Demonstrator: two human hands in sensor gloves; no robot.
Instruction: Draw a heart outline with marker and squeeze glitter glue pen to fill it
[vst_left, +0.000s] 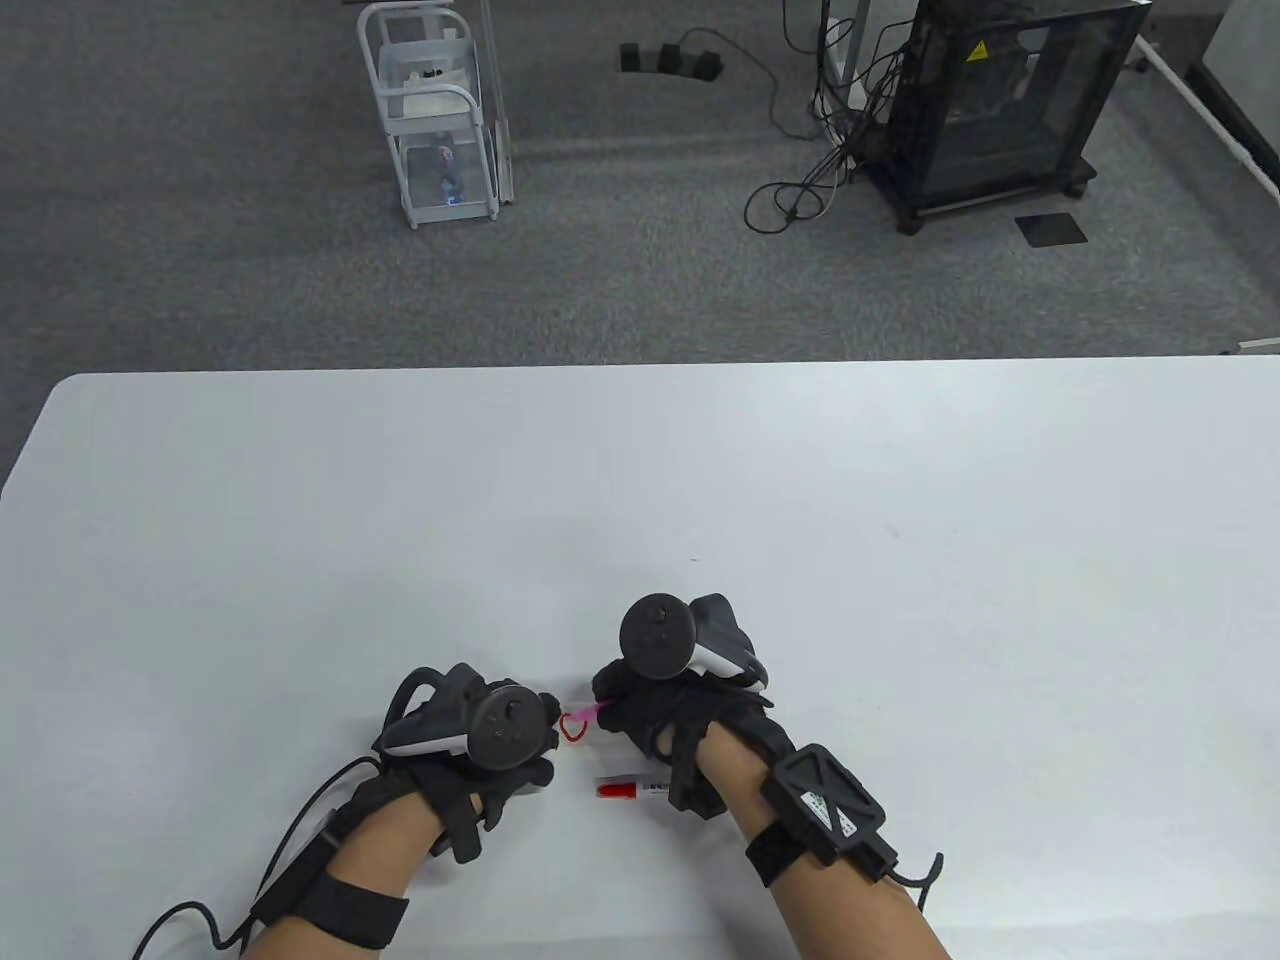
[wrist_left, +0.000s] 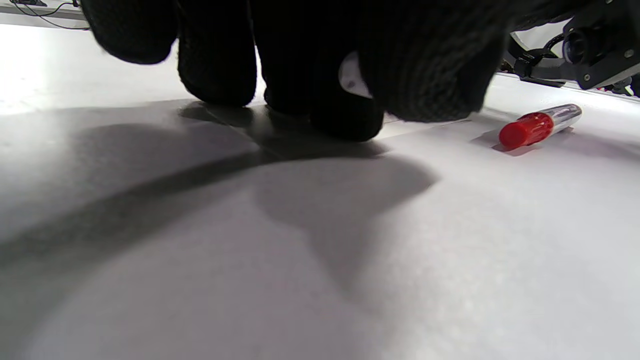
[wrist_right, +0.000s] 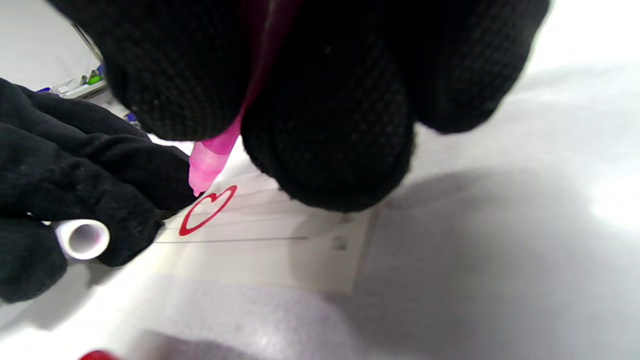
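White table (vst_left: 900, 480) under office light: the right hand (vst_left: 690, 700) pinches a translucent pink glitter glue pen (wrist_right: 212, 157), tip at the red heart outline (wrist_right: 207, 210), needing a gentle squeeze; beside the heart, the left hand (vst_left: 470, 740) grips a white cap (wrist_right: 82, 239).

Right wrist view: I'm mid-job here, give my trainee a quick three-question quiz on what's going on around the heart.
1. True or false: the heart outline already looks filled with glitter.
2. Which hand holds the pink glitter glue pen? A) left hand B) right hand C) neither
3. Fill in: the red-capped marker lies on the ____, apart from both hands.

Key: 1 false, only the red line shows, the inside is bare. 2 B, its tip sits at the heart's upper edge. 3 table.
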